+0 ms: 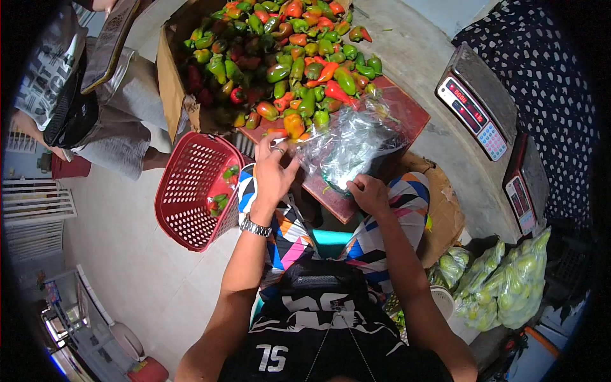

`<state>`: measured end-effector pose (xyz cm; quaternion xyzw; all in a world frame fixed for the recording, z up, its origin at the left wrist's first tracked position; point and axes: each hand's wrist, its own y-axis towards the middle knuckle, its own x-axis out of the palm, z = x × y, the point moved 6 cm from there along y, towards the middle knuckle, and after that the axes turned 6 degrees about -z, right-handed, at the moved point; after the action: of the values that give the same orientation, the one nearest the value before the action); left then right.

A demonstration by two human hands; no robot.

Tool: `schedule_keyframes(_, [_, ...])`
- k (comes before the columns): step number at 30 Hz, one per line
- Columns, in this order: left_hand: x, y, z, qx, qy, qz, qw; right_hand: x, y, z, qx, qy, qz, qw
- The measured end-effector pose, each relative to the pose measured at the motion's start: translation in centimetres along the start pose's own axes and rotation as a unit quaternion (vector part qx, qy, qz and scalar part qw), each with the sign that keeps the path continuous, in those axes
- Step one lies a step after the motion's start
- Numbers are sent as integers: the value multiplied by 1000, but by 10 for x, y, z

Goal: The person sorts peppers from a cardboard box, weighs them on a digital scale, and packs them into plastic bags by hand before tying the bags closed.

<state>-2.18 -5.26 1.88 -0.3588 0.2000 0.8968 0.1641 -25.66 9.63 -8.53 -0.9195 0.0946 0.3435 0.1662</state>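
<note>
A clear plastic bag (356, 143) lies crumpled on the red board (407, 108) in front of me, something dark green showing through it. My right hand (370, 192) pinches the bag's near edge between thumb and fingers. My left hand (273, 167), with a metal watch at the wrist, reaches toward the peppers, thumb apart from the bent fingers. Its fingertips are right by an orange pepper (293, 125) at the front of the heap. Green, red and orange peppers (299, 57) spread over the board and into a cardboard box (170, 83).
A red perforated basket (172, 191) with a few peppers stands left of my knees. At right are two digital scales (474, 105) on a concrete ledge, and below them bags of green produce (509, 286). Another person (114, 108) stands at upper left.
</note>
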Motion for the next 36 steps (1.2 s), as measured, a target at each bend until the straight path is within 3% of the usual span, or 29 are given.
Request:
schedule_keyframes(2, [-6, 9, 9, 20, -54, 10, 998, 0, 3, 2, -4, 10, 13, 1000])
schedule_keyframes(8, [-13, -4, 21, -113, -254, 64, 959, -30, -12, -11, -4, 104, 158, 982])
schedule_keyframes(11, [-8, -13, 29, -145, -317, 80, 934, -38, -26, -22, 23, 161, 118, 980])
schedule_keyframes(14, [5, -22, 50, -106, -319, 75, 939, -40, -48, -92, -198, 331, 81, 919])
schedule_keyframes(17, [13, -34, 78, -80, -315, 17, 945, -9, -59, -109, -66, 453, -12, 889])
schedule_keyframes(21, [11, -47, 65, -95, -330, -46, 938, -17, -57, -78, -24, 474, 68, 878])
schedule_keyframes(26, [3, -66, 65, -67, -313, -92, 943, -54, -60, -58, 1, 446, 88, 891])
schedule_keyframes(29, [-7, -75, 76, 19, -288, -92, 953, -60, -63, -54, -9, 445, 104, 889])
schedule_keyframes(33, [-14, -77, 81, 23, -350, -103, 931, -54, -68, -62, 0, 432, 123, 893])
schedule_keyframes(34, [-18, -76, 80, 7, -306, -131, 943, -53, -69, -67, 1, 436, 126, 891])
schedule_keyframes(36, [-29, -68, 88, 31, -241, -101, 965, -51, -72, -70, -11, 403, 131, 906])
